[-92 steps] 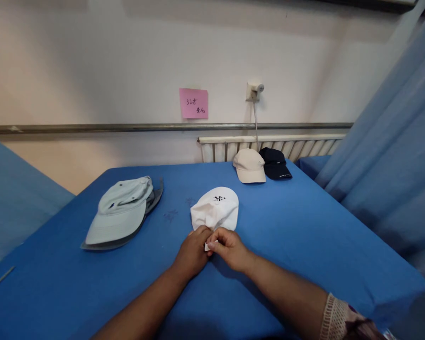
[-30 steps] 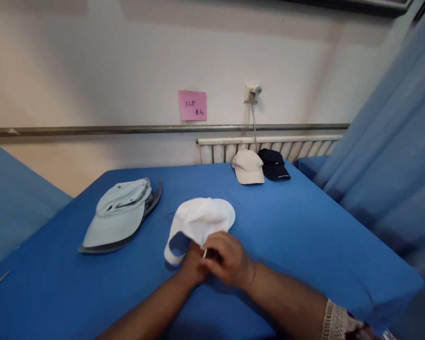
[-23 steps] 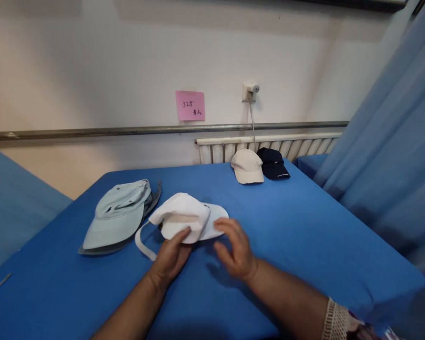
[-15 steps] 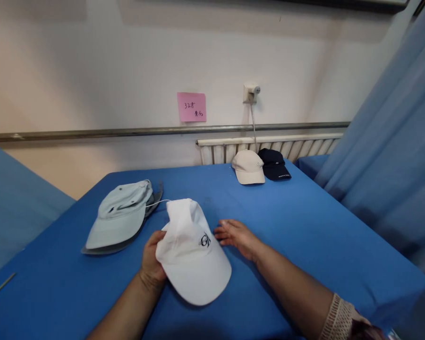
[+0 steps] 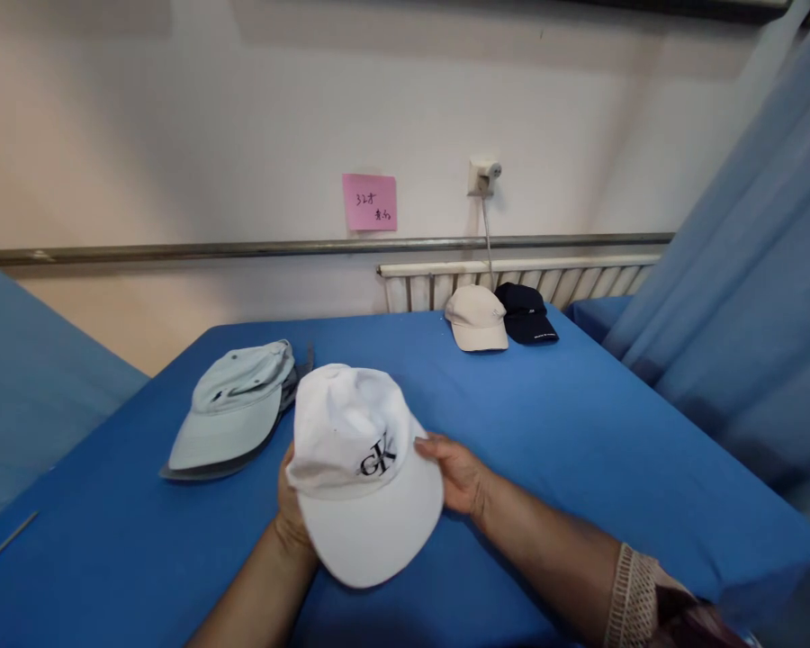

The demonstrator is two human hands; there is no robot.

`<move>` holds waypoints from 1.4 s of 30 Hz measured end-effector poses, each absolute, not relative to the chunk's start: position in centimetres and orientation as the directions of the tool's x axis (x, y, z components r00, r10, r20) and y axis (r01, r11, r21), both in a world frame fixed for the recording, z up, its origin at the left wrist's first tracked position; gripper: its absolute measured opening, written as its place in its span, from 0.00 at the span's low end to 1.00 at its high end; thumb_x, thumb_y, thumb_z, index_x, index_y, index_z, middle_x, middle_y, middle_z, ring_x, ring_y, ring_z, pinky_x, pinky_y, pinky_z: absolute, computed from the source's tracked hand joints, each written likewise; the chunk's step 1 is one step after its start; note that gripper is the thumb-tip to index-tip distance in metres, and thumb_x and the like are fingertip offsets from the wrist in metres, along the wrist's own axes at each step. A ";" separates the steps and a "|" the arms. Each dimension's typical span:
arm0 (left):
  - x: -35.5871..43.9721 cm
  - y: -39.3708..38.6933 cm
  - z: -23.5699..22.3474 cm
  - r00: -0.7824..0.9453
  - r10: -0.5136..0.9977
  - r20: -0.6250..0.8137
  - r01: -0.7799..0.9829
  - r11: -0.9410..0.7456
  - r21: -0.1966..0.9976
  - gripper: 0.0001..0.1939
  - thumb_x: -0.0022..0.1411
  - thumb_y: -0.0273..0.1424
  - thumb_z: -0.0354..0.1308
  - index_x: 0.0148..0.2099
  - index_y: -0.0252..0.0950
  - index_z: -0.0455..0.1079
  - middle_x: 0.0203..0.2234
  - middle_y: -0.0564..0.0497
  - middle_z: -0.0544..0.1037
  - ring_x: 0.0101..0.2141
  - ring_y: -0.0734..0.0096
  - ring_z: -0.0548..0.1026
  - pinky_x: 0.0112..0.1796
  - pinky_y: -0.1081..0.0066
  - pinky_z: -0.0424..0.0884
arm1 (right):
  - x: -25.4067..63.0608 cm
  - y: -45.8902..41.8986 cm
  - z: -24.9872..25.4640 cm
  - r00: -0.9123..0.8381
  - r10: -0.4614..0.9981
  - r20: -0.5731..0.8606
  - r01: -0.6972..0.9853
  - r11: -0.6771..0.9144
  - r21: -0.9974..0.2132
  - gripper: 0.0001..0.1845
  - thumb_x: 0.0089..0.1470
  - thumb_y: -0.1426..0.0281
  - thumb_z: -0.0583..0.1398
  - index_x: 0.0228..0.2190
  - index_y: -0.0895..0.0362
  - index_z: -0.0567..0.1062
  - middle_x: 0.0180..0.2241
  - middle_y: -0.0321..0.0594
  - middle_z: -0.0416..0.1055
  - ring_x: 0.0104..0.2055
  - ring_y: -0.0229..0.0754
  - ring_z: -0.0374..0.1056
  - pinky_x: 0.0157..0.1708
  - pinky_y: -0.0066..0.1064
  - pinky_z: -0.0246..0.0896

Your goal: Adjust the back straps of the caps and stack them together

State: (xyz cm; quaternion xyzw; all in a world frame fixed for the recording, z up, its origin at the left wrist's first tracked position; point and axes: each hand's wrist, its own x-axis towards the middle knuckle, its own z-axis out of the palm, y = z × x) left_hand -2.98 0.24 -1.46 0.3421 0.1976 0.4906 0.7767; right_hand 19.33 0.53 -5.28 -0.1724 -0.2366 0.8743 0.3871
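Observation:
A white cap (image 5: 351, 450) with a black logo on its front is lifted above the blue table (image 5: 580, 450), its brim pointing toward me. My left hand (image 5: 289, 515) holds it from below at its left side, mostly hidden under the brim. On the right side of the crown my right hand (image 5: 455, 472) grips the cap.
A pale grey-green cap (image 5: 233, 409) lies on a darker one at the table's left. A beige cap (image 5: 476, 317) and a black cap (image 5: 527, 313) sit at the far edge by a radiator (image 5: 580, 274). Blue curtains (image 5: 749, 270) hang at the right.
The white cap was turned over and round, from brim away to brim toward me, and lifted. Both hands went from the back strap to its sides.

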 end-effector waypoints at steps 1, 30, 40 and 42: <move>-2.6 0.6 -1.4 0.524 0.850 0.047 -0.692 0.394 0.605 0.24 0.62 0.35 0.49 0.56 0.31 0.72 0.43 0.45 0.83 0.57 0.49 0.72 0.60 0.49 0.62 | 19.7 0.6 -5.2 -0.629 0.770 -0.109 -0.624 -0.584 -0.519 0.30 0.42 0.65 0.70 0.47 0.63 0.74 0.36 0.47 0.81 0.42 0.51 0.77 0.52 0.43 0.66; -13.0 4.2 7.6 -0.529 0.819 -0.221 -0.557 -0.139 0.819 0.13 0.70 0.20 0.48 0.53 0.30 0.69 0.35 0.51 0.82 0.32 0.76 0.81 0.34 0.77 0.81 | 21.9 2.1 -4.9 -0.404 0.885 -0.230 -0.551 -0.436 -0.711 0.19 0.45 0.70 0.68 0.42 0.60 0.77 0.39 0.45 0.79 0.35 0.39 0.74 0.37 0.30 0.64; -18.3 0.7 3.5 -0.715 0.621 -0.321 -0.443 -0.048 0.895 0.10 0.67 0.16 0.51 0.35 0.31 0.67 0.19 0.57 0.77 0.16 0.79 0.76 0.22 0.84 0.77 | 21.5 2.2 -5.5 -0.355 0.892 -0.279 -0.485 -0.431 -0.761 0.19 0.41 0.70 0.71 0.37 0.61 0.77 0.34 0.45 0.79 0.30 0.37 0.72 0.31 0.29 0.63; -18.3 -0.1 3.1 -0.693 0.670 -0.265 -0.413 -0.068 0.908 0.10 0.67 0.15 0.51 0.34 0.32 0.66 0.18 0.60 0.77 0.16 0.81 0.75 0.22 0.87 0.76 | 21.4 2.1 -5.6 -0.356 0.891 -0.280 -0.485 -0.433 -0.760 0.19 0.41 0.70 0.71 0.37 0.61 0.77 0.35 0.45 0.79 0.30 0.38 0.72 0.31 0.29 0.63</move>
